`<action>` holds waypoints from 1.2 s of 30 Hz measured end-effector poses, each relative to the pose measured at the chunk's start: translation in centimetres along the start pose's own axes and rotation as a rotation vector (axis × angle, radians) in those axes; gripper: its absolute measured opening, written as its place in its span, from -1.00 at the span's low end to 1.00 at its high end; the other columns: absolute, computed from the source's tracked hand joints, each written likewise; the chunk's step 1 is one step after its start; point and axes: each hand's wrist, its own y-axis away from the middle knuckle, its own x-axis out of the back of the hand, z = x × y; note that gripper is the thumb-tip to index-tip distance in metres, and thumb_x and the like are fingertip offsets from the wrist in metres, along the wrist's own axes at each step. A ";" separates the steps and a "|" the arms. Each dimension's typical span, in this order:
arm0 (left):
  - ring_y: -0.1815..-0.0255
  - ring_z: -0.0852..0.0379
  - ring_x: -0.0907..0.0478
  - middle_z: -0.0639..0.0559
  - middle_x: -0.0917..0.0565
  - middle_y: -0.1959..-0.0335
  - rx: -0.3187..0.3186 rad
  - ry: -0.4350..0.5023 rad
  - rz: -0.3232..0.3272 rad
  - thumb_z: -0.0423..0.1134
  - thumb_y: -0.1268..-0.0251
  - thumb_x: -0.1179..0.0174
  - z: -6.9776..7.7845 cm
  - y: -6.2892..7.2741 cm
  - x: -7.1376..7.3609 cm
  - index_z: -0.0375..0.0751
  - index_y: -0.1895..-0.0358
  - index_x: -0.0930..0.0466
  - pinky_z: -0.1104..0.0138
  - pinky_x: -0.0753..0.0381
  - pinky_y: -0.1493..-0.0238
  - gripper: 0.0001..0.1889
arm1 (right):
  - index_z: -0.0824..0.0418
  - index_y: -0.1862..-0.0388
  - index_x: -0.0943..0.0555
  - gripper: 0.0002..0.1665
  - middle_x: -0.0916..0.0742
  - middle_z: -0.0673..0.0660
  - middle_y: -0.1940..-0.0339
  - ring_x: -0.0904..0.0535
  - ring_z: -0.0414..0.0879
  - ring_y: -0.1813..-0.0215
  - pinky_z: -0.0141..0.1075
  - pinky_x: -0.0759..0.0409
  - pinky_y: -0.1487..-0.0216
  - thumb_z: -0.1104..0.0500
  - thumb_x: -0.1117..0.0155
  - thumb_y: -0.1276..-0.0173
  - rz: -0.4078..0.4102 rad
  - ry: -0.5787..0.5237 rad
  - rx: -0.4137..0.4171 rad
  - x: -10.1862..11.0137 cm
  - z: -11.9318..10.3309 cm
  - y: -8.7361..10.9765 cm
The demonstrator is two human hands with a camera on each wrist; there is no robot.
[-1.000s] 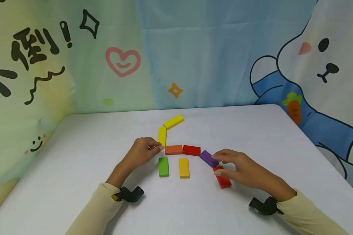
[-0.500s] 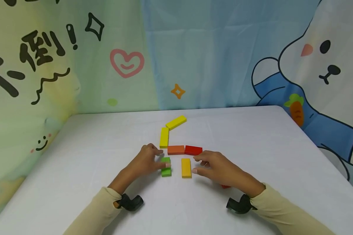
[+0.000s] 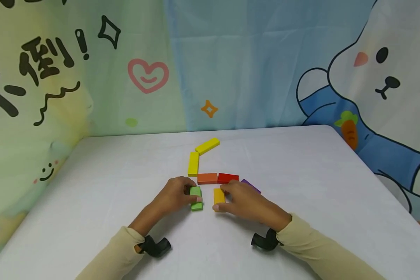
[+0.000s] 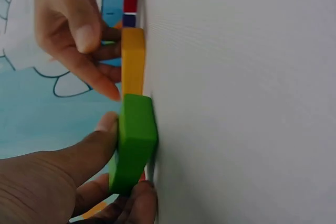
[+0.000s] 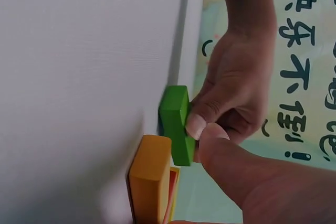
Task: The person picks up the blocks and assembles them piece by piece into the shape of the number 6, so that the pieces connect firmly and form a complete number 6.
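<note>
My left hand (image 3: 176, 193) pinches a green block (image 3: 196, 205) on the white table, its thumb on the upper face and its fingers around the far end, as the left wrist view shows. Over an orange-yellow block (image 3: 219, 195) hovers my right hand (image 3: 245, 202), thumb and fingers spread. The right wrist view shows the thumb (image 5: 231, 156) apart from the orange-yellow block (image 5: 149, 177). Beyond both hands, an orange block (image 3: 207, 179) and a red block (image 3: 227, 178) lie end to end. A purple block (image 3: 251, 185) is partly covered by the right hand.
Farther back lie two yellow blocks, one lengthwise (image 3: 193, 164) and one slanted (image 3: 207, 146). The white table (image 3: 283, 151) ends at a printed cloth backdrop (image 3: 252, 77). The second red block is hidden behind the right hand in the head view.
My right hand has left the purple and red blocks and come left over the orange-yellow one. My left hand has moved from the yellow block's near end down onto the green block.
</note>
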 end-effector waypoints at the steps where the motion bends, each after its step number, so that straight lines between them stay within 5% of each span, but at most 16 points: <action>1: 0.32 0.14 -0.50 0.07 -0.59 0.36 0.006 0.021 0.006 -0.18 -0.01 -0.52 0.1 0.0 0.0 -0.30 0.07 -0.69 0.36 -0.57 0.31 -0.59 | 0.30 -0.25 -0.54 -0.15 -0.64 0.08 0.03 -0.50 -0.06 -0.03 -0.14 -0.55 -0.09 -0.20 -0.48 -0.12 -0.001 0.001 -0.013 0.0 -0.1 -0.1; 12: 0.25 0.14 -0.58 -0.04 -0.72 0.19 0.100 0.177 0.128 -0.38 -0.20 -0.34 -0.2 0.0 0.9 -0.32 0.10 -0.73 0.30 -0.62 0.22 -0.79 | 0.30 -0.19 -0.57 -0.21 -0.60 0.11 0.04 -0.48 -0.06 0.05 -0.19 -0.56 0.00 -0.18 -0.48 -0.13 0.018 0.033 -0.074 -0.7 -1.0 -0.9; 18: 0.36 0.15 -0.51 -0.03 -0.73 0.21 0.198 0.259 0.106 -0.38 -0.27 -0.26 -0.5 -0.3 1.1 -0.34 0.04 -0.71 0.37 -0.51 0.40 -0.77 | 0.28 -0.16 -0.57 -0.25 -0.59 0.12 0.02 -0.47 -0.06 0.07 -0.22 -0.54 0.06 -0.16 -0.49 -0.13 0.027 0.049 -0.084 -0.8 -1.2 -0.7; 22: 0.33 0.13 -0.55 -0.03 -0.72 0.19 0.250 0.292 0.120 -0.34 -0.25 -0.29 -0.4 -0.5 1.3 -0.31 0.05 -0.72 0.37 -0.55 0.35 -0.77 | 0.25 -0.13 -0.59 -0.39 -0.56 0.07 0.13 -0.44 -0.09 0.16 -0.28 -0.55 0.18 -0.03 -0.47 -0.17 0.026 0.069 -0.090 -0.8 -1.5 -0.7; 27: 0.29 0.11 -0.59 -0.07 -0.70 0.14 0.293 0.316 0.169 -0.29 -0.22 -0.34 -0.6 -0.8 1.5 -0.30 0.08 -0.72 0.35 -0.60 0.27 -0.77 | 0.27 -0.11 -0.61 -0.50 -0.51 0.03 0.27 -0.42 -0.12 0.23 -0.34 -0.54 0.23 0.16 -0.42 -0.18 0.016 0.082 -0.055 -0.7 -1.8 -0.7; 36: 0.52 0.15 -0.59 -0.11 -0.71 0.19 0.322 0.332 0.202 -0.29 -0.20 -0.36 -1.3 -1.6 1.5 -0.33 0.14 -0.73 0.38 -0.51 0.41 -0.78 | 0.31 -0.08 -0.62 -0.57 -0.51 0.03 0.30 -0.41 -0.12 0.22 -0.31 -0.51 0.19 0.29 -0.38 -0.20 0.000 0.074 0.022 -0.7 -1.9 -0.8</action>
